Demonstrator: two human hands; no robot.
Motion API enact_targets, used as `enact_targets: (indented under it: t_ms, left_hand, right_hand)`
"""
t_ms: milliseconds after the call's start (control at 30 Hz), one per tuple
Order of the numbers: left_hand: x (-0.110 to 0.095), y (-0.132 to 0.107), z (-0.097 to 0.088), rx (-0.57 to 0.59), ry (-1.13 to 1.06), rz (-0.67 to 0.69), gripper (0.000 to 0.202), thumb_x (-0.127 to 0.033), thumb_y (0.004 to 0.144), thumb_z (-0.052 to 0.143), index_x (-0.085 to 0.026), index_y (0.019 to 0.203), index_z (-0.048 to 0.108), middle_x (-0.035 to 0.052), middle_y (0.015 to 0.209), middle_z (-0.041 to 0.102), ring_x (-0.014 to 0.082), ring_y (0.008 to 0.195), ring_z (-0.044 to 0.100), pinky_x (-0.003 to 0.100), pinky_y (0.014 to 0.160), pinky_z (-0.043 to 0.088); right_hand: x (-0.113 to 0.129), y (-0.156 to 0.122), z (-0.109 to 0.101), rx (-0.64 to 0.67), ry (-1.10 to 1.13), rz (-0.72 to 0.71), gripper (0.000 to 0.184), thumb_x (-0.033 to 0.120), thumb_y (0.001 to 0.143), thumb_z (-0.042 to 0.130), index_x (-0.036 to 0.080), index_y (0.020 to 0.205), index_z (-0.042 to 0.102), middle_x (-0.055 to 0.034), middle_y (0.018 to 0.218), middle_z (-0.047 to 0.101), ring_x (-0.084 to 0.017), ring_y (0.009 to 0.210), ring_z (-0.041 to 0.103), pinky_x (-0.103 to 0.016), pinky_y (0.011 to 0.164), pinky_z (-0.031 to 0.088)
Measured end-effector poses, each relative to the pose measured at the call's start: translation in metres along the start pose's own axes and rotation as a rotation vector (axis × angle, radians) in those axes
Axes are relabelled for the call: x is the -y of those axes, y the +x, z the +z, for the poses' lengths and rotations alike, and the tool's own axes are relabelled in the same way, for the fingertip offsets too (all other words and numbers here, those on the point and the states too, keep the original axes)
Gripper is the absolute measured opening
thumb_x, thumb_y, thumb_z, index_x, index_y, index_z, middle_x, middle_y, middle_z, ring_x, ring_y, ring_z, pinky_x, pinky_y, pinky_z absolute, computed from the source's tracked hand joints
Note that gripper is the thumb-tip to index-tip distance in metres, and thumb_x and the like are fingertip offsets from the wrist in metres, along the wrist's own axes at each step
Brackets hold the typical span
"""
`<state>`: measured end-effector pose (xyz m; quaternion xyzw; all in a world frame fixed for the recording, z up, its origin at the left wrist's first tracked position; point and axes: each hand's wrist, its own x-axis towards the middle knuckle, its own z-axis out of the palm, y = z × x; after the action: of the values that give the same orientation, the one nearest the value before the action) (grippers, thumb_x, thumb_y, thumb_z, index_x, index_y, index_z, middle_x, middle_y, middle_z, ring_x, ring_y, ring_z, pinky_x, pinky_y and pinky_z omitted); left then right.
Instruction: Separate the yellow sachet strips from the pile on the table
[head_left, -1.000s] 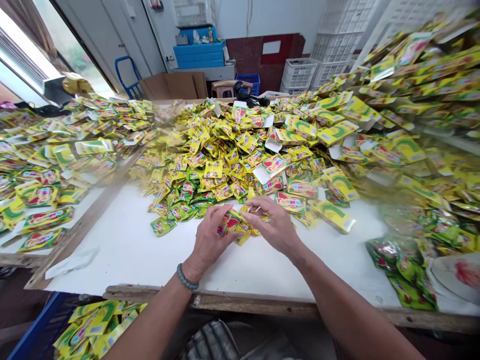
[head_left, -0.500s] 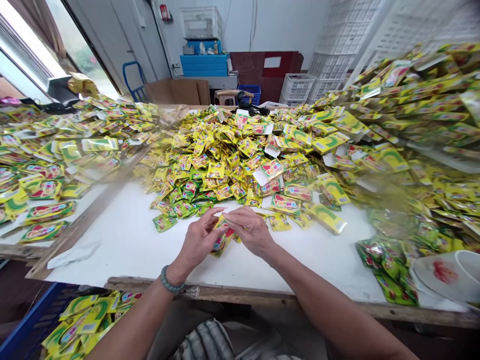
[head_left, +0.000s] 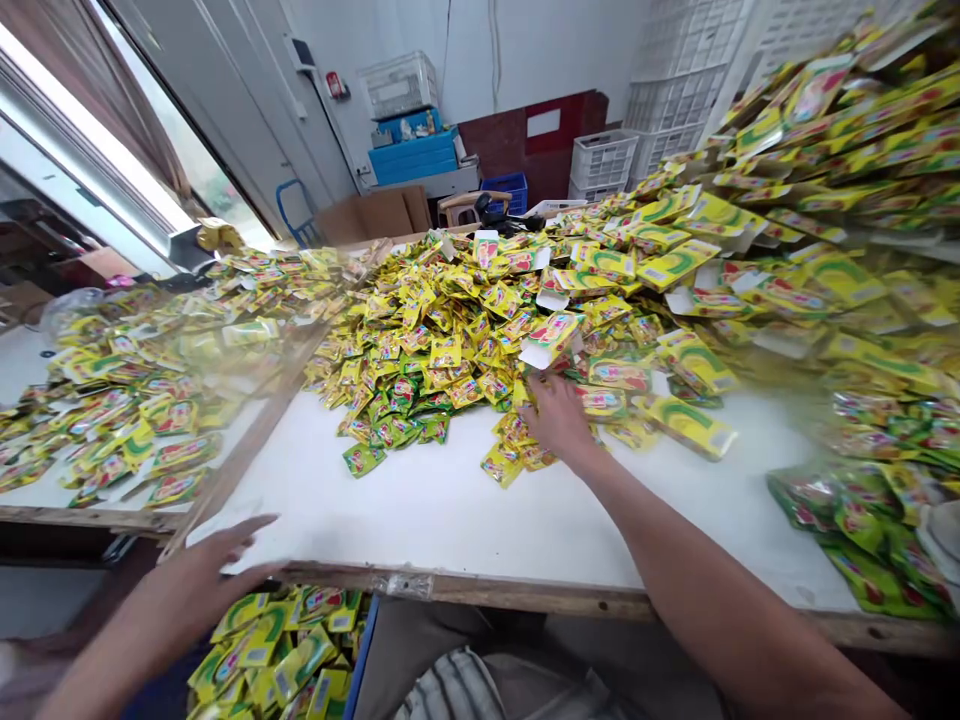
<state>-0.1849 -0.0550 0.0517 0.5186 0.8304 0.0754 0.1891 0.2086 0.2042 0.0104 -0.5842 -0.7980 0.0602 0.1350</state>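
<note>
My left hand (head_left: 210,570) is low at the left, its fingers stretched and apart with nothing between them. It hovers by the table's front edge, above a blue crate (head_left: 361,655) full of yellow-green boxes (head_left: 259,650). At the front of the large pile, my right hand (head_left: 561,418) reaches down onto small yellow packets (head_left: 517,440). Its thumb and fingers are spread, touching the packets; the fingertips are partly hidden. Green packets (head_left: 401,430) lie left of it, and an open yellow box (head_left: 551,338) rests just above it.
Beyond a wooden strip (head_left: 255,430), more boxes cover the left of the white table (head_left: 420,510). A tall heap of boxes (head_left: 847,130) rises at right, with bundled green packets (head_left: 862,530) below. White crates (head_left: 600,160) stand at the back.
Earlier both hands held one yellow box together at the table's middle. Now the left has swung down left without it; the right has moved up to the packets. The view has shifted and tilted.
</note>
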Motion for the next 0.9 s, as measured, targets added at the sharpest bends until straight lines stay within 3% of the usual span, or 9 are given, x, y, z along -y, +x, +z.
enact_targets:
  t_ms: [100,167,267,333,467,600,733,800,900]
  left_hand:
    - [-0.084,0.041,0.023,-0.027,-0.007,0.058,0.052,-0.058,0.075,0.056,-0.021,0.109,0.071,0.0098,0.094,0.075,0.0291,0.081,0.069,0.035,0.074,0.051]
    - [-0.138,0.065,0.046,-0.091,0.011,0.212,0.039,-0.047,0.084,0.051,-0.019,0.101,0.072,0.0115,0.097,0.074,0.0285,0.088,0.068,0.035,0.079,0.049]
    - [-0.190,0.089,0.079,-0.153,0.141,0.434,0.032,-0.034,0.086,0.056,-0.014,0.106,0.069,0.0164,0.105,0.072,0.0315,0.100,0.062,0.036,0.085,0.045]
    - [-0.203,0.099,0.094,-0.147,0.180,0.466,0.026,-0.028,0.088,0.054,-0.012,0.100,0.070,0.0175,0.099,0.072,0.0318,0.097,0.062,0.036,0.080,0.043]
    - [-0.205,0.109,0.100,-0.188,0.151,0.354,0.035,-0.024,0.096,0.035,-0.014,0.091,0.069,0.0130,0.075,0.070,0.0250,0.069,0.062,0.032,0.062,0.037]
    - [-0.222,0.111,0.096,-0.259,-0.204,0.261,0.031,-0.032,0.096,0.038,-0.017,0.090,0.065,0.0046,0.067,0.064,0.0180,0.059,0.055,0.027,0.059,0.034]
    - [-0.247,0.112,0.106,-0.207,-0.499,0.284,0.026,-0.031,0.091,0.046,-0.020,0.073,0.059,-0.0002,0.059,0.054,0.0154,0.056,0.046,0.026,0.059,0.032]
    - [-0.252,0.112,0.115,-0.184,-0.586,0.280,0.026,-0.030,0.090,0.048,-0.020,0.067,0.056,-0.0020,0.055,0.048,0.0144,0.054,0.041,0.026,0.058,0.029]
    - [-0.252,0.112,0.127,-0.121,-0.792,0.245,0.026,-0.034,0.087,0.052,-0.020,0.067,0.056,-0.0029,0.054,0.048,0.0133,0.054,0.040,0.025,0.058,0.031]
  right_hand:
    - [0.005,-0.002,0.005,0.105,-0.019,-0.063,0.041,0.027,0.086,0.062,0.013,0.124,0.059,-0.0188,0.120,0.062,-0.033,0.112,0.055,-0.041,0.094,0.040]
    - [0.005,-0.005,0.004,0.129,0.048,-0.093,0.035,0.025,0.086,0.062,0.014,0.119,0.061,-0.0158,0.117,0.063,-0.030,0.108,0.057,-0.037,0.090,0.041]
    - [0.002,-0.009,-0.004,0.151,0.212,-0.046,0.025,0.025,0.084,0.063,0.016,0.107,0.063,-0.0105,0.107,0.066,-0.025,0.097,0.060,-0.031,0.079,0.042]
    - [0.001,-0.012,-0.012,0.168,0.330,-0.001,0.012,0.028,0.084,0.061,0.018,0.090,0.062,-0.0053,0.090,0.065,-0.021,0.084,0.059,-0.028,0.070,0.040]
    - [0.007,-0.013,-0.022,0.214,0.522,0.049,0.022,0.039,0.084,0.055,0.020,0.075,0.054,0.0009,0.070,0.055,-0.016,0.067,0.050,-0.026,0.059,0.034]
    - [0.009,-0.013,-0.023,0.278,0.651,0.059,0.019,0.037,0.082,0.056,0.020,0.089,0.060,-0.0023,0.082,0.063,-0.020,0.078,0.056,-0.029,0.070,0.041]
    - [0.000,-0.013,-0.019,0.299,0.846,0.095,0.038,0.035,0.080,0.059,0.021,0.116,0.060,-0.0067,0.115,0.065,-0.025,0.104,0.058,-0.035,0.090,0.044]
    - [-0.003,-0.014,-0.018,0.279,0.925,0.096,0.041,0.037,0.082,0.059,0.021,0.119,0.059,-0.0064,0.118,0.063,-0.023,0.101,0.059,-0.035,0.088,0.046]
    - [0.001,-0.016,-0.020,0.284,0.965,0.115,0.040,0.040,0.082,0.059,0.021,0.117,0.060,-0.0032,0.100,0.065,-0.017,0.076,0.058,-0.030,0.070,0.048]
